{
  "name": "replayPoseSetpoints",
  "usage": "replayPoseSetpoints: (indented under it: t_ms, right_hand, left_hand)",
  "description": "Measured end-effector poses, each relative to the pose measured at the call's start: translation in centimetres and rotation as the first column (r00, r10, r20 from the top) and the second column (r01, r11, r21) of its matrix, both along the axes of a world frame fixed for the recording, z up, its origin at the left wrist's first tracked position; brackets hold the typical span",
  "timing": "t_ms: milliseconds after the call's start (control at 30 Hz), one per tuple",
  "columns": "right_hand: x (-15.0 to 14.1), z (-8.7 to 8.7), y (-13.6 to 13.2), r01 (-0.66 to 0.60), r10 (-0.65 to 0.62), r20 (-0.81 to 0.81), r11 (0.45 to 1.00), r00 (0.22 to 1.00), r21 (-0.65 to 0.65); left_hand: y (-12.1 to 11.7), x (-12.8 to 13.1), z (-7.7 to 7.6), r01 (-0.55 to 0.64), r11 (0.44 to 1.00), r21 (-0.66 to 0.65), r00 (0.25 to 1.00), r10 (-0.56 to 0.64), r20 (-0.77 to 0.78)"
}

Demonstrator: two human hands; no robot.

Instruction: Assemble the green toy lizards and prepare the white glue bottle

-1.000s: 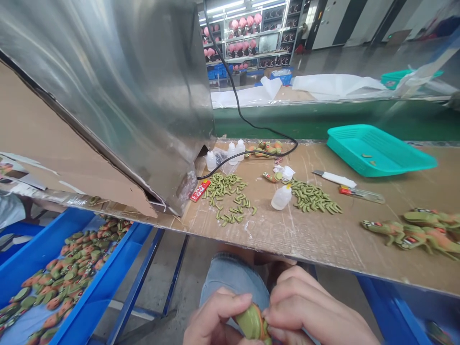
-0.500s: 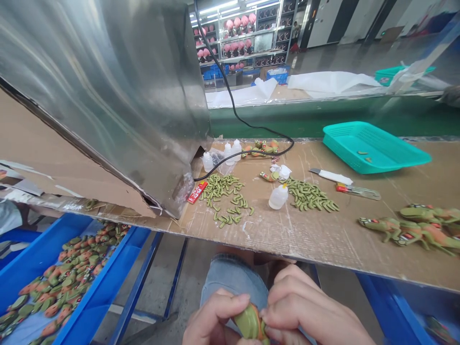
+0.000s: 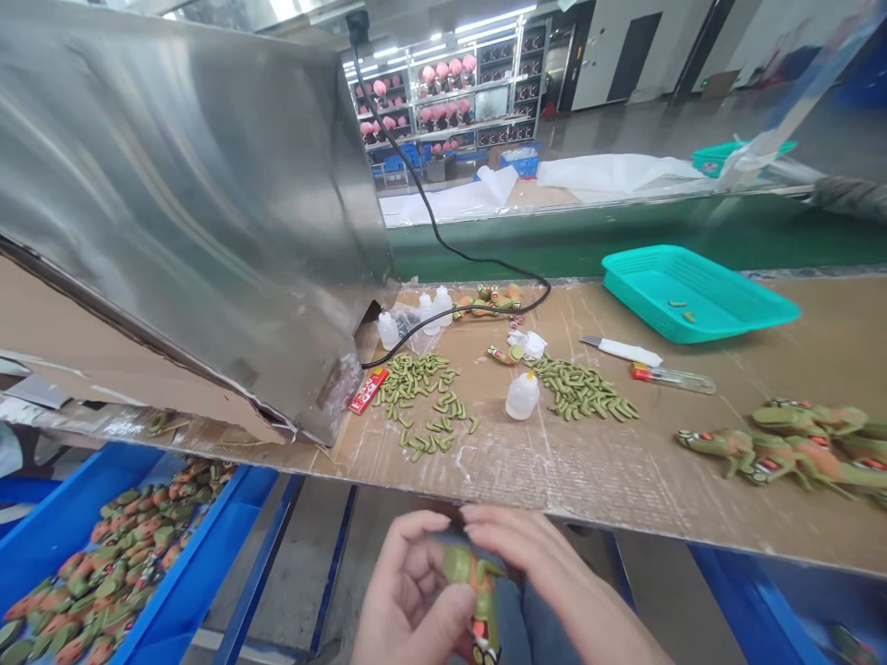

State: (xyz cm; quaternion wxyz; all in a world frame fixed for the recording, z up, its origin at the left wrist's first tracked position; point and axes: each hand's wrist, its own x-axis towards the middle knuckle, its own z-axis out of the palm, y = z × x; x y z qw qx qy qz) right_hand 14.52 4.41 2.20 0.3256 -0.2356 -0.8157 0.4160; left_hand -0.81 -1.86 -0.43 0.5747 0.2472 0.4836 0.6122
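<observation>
Low in front of the table edge, my left hand (image 3: 416,591) is closed around a green and orange toy frog (image 3: 477,591), thumb pressed across its body. The toy's eyes and red mouth point down toward me. My right hand (image 3: 540,577) has its fingers stretched out beside and above the toy; I cannot tell whether they touch it. On the cardboard-covered tabletop (image 3: 499,471) lie two piles of small curved green pieces, one left pile (image 3: 422,388) and one right pile (image 3: 586,390). Between them stands a squeeze bottle (image 3: 522,397) with a yellow tip.
A large metal housing (image 3: 228,203) takes up the left. Several finished-looking toys (image 3: 783,443) lie at the right, near a white-handled knife (image 3: 627,352), a cutter (image 3: 672,378) and a turquoise basket (image 3: 699,328). A black cable (image 3: 433,222) crosses the back. A blue bin (image 3: 242,499) holds many toys.
My right hand has gone from pinching at the toy to stretched fingers. The toy has turned in my left hand, so its face now shows. The camera view has shifted slightly.
</observation>
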Motion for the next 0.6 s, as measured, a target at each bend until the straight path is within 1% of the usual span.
replayPoseSetpoints:
  t_ms: [67,100,133,167,200,233,267,300,400,433,467,500,533,567,600]
  right_hand:
    - [0.2,-0.6,0.2,-0.05,0.047,0.032,0.995,0.998,0.087]
    - [0.5,-1.0,0.4,-0.03,0.023,0.067,0.993,0.997,0.111]
    - [1.0,-1.5,0.8,0.022,-0.037,0.116,0.992,0.993,0.127]
    - [1.9,-2.0,1.4,0.097,-0.124,0.172,0.983,0.977,0.154]
    - [3.0,-2.6,2.1,0.179,-0.228,0.235,0.961,0.945,0.212]
    - [4.3,-3.2,3.1,0.265,-0.346,0.296,0.922,0.89,0.281]
    - [5.9,-3.9,4.3,0.326,-0.462,0.333,0.861,0.822,0.389]
    - [7.5,-4.4,5.5,0.368,-0.587,0.356,0.771,0.728,0.519]
    - [11.5,-5.3,8.5,0.494,-0.789,0.316,0.587,0.527,0.641]
    - [12.1,-5.3,9.2,0.532,-0.83,0.285,0.534,0.48,0.657]
    - [12.2,-5.1,9.5,0.56,-0.856,0.253,0.492,0.451,0.667]
    - [11.8,-4.8,9.6,0.581,-0.867,0.22,0.469,0.448,0.665]
    - [10.9,-4.4,9.5,0.593,-0.859,0.196,0.475,0.473,0.65]
    - [9.6,-4.0,9.4,0.595,-0.835,0.185,0.507,0.518,0.624]
    - [8.1,-3.7,9.2,0.59,-0.801,0.179,0.552,0.571,0.589]
  left_hand:
    - [1.0,0.6,-0.1,0.087,0.996,-0.002,0.996,-0.087,-0.036]
    - [1.5,0.8,-0.1,0.133,0.991,-0.003,0.988,-0.133,-0.083]
    - [2.0,1.0,0.0,0.177,0.984,-0.004,0.973,-0.176,-0.152]
    - [2.6,1.0,0.1,0.214,0.977,-0.009,0.951,-0.21,-0.227]
    - [3.3,0.9,0.4,0.237,0.971,-0.016,0.926,-0.231,-0.299]
    - [4.1,0.6,0.7,0.247,0.969,-0.019,0.897,-0.236,-0.374]
    - [5.1,0.2,1.0,0.245,0.969,-0.017,0.866,-0.227,-0.444]
    - [6.2,-0.3,1.3,0.243,0.97,-0.011,0.831,-0.214,-0.514]
    - [10.5,-1.8,1.7,0.209,0.976,0.053,0.678,-0.106,-0.727]
    - [12.2,-2.1,1.8,0.208,0.975,0.08,0.615,-0.066,-0.786]
    - [13.8,-2.1,1.7,0.21,0.972,0.101,0.547,-0.031,-0.836]
    - [15.4,-2.0,1.7,0.233,0.966,0.116,0.474,-0.009,-0.881]
    - [17.0,-1.7,1.6,0.271,0.955,0.118,0.402,-0.001,-0.916]
    - [18.4,-1.3,1.5,0.32,0.94,0.117,0.336,0.003,-0.942]
    - [19.7,-0.8,1.4,0.375,0.92,0.111,0.277,0.003,-0.961]
